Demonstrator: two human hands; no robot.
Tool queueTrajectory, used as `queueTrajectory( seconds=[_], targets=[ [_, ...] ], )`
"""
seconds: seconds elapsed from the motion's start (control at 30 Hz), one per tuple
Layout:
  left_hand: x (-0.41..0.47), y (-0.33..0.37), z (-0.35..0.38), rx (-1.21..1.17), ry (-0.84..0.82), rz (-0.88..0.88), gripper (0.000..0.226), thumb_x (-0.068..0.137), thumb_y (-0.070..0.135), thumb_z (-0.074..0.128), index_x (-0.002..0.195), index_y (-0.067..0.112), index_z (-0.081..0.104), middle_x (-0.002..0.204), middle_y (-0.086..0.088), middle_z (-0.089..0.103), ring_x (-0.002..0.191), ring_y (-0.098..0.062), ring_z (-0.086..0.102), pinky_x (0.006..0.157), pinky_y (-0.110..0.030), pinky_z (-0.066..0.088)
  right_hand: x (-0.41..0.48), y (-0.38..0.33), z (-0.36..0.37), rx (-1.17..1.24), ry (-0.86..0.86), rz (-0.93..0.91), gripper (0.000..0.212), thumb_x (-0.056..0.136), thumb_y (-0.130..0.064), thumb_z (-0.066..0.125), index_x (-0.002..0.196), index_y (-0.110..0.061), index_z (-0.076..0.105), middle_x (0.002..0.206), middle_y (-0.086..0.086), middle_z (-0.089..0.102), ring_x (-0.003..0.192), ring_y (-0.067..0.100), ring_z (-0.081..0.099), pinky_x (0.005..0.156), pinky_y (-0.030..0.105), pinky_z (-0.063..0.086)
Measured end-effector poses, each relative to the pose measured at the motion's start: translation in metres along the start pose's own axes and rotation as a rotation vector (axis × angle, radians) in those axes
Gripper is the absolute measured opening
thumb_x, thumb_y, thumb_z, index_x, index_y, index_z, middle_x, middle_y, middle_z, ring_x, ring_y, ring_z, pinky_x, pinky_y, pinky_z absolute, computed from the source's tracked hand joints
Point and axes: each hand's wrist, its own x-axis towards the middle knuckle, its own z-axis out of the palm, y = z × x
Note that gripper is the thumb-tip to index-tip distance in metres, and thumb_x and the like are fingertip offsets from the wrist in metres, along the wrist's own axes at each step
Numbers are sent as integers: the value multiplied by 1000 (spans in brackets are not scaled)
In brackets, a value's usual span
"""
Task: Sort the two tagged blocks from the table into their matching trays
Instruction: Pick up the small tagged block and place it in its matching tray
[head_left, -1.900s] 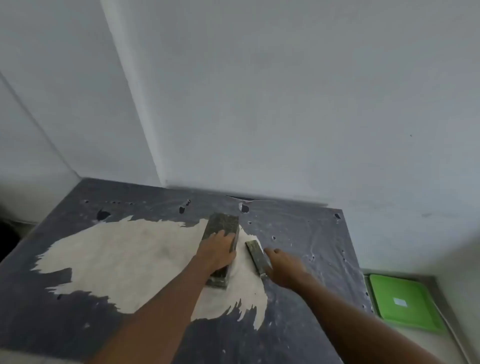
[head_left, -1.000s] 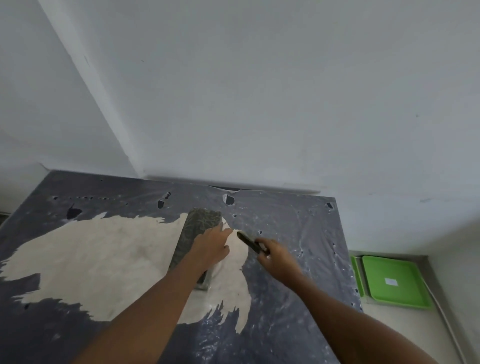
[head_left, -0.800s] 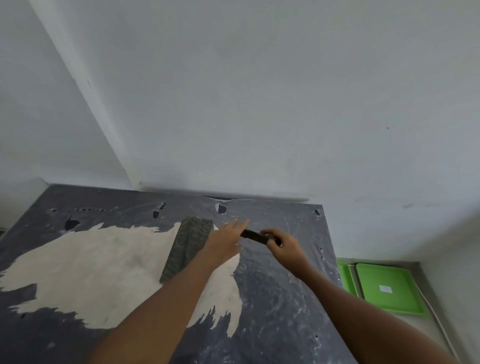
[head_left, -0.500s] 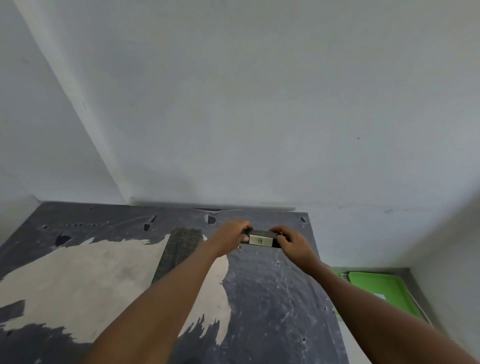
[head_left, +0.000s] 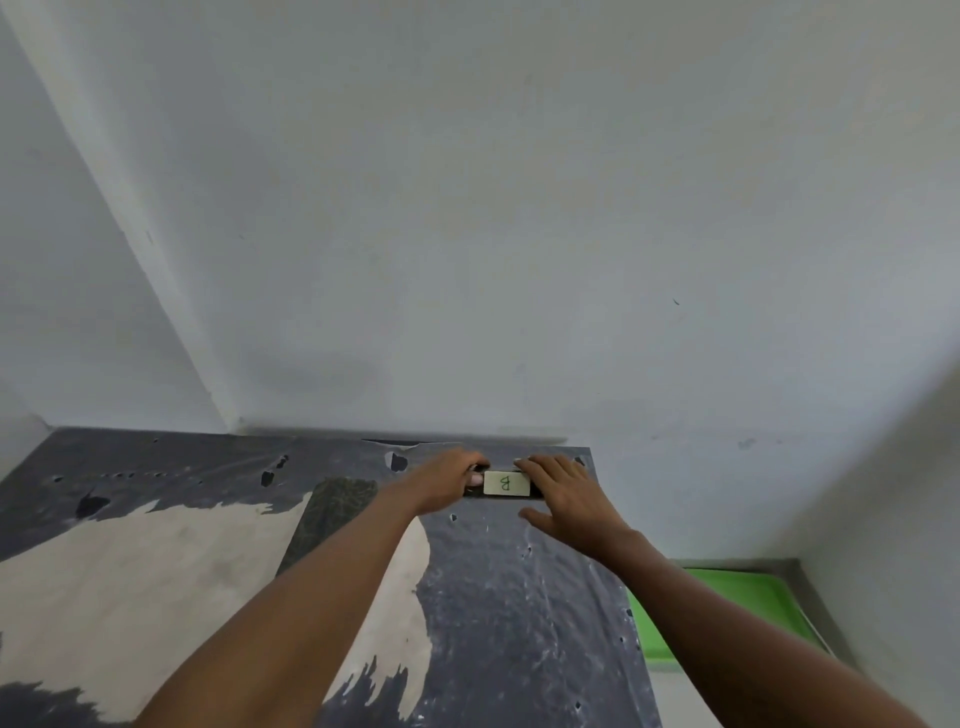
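Note:
Both hands hold a small dark block (head_left: 506, 484) up over the far part of the table, its pale tag turned towards me with a green letter that reads like a B. My left hand (head_left: 447, 486) grips its left end and my right hand (head_left: 563, 499) its right end. A larger dark mottled block (head_left: 332, 514) lies flat on the table (head_left: 519, 597) just left of my left forearm, which hides part of it. A green tray (head_left: 748, 597) sits low to the right of the table, partly behind my right arm.
The table has a dark worn cover with a big pale bare patch (head_left: 156, 582) on the left. White walls (head_left: 467, 208) stand close behind and to the left. A grey ledge (head_left: 810, 597) borders the green tray on the right.
My right hand lifted the small block off the table and turned it. My left hand left the large block and took the small block's other end. The tag now faces me.

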Motion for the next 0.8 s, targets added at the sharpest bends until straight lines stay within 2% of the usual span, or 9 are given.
queueTrajectory(
  seconds=[0.13,0.2,0.27,0.3,0.37,0.43,0.6,0.7,0.8],
  targets=[
    [3,1,2,-43,13,16,34,104,18,49,137,13,56,127,-13,62,113,-27,59,99,-42,50,1,0,-4,9,52,-2,46,88,-29,65,130,-19,51,121,2,61,107,24,56,89,36,49],
    [1,2,8,-163,139,4,47,102,22,54,148,23,43,125,-7,57,116,-25,57,100,-39,48,1,0,-5,34,98,52,41,87,-26,66,125,-19,54,115,2,63,104,24,58,85,36,51],
    [-2,9,15,-423,339,-87,62,98,30,61,153,30,32,127,3,45,121,-18,50,101,-37,45,2,-5,-7,99,148,169,41,86,-27,67,123,-18,55,112,2,64,102,25,58,82,37,51],
    [-3,14,18,-601,396,-150,67,97,33,64,154,29,28,129,5,44,121,-18,52,99,-38,49,3,-9,-8,141,173,232,40,85,-29,68,122,-17,56,111,2,64,101,25,57,80,37,51],
    [-2,27,25,-988,390,-229,72,95,32,68,152,26,24,126,1,59,109,-24,67,85,-38,61,7,-19,-7,206,227,313,39,85,-31,69,118,-18,55,108,2,63,100,23,55,77,36,50],
    [3,39,29,-1184,371,-212,67,94,23,70,145,23,27,117,-7,69,98,-24,75,78,-38,64,12,-29,-8,264,284,356,39,84,-35,69,117,-19,55,107,-1,61,99,21,54,74,34,50],
    [12,59,17,-1176,424,-212,46,94,16,67,127,22,36,109,-5,69,89,-12,73,59,-17,57,18,-42,-10,418,381,432,54,85,-51,67,125,-21,46,116,-2,58,103,16,57,70,30,52],
    [10,58,0,-1070,373,-136,38,95,17,66,126,25,47,110,-7,72,80,-9,74,62,-21,58,17,-36,-21,391,389,360,71,87,-62,56,140,-20,34,132,1,49,118,15,51,85,31,53],
    [3,56,-19,-918,279,-17,33,95,19,63,123,35,58,107,-6,74,89,-17,74,73,-28,61,20,-21,-45,294,433,189,72,88,-44,56,147,-16,26,146,8,37,136,20,38,106,36,44]
  ],
)
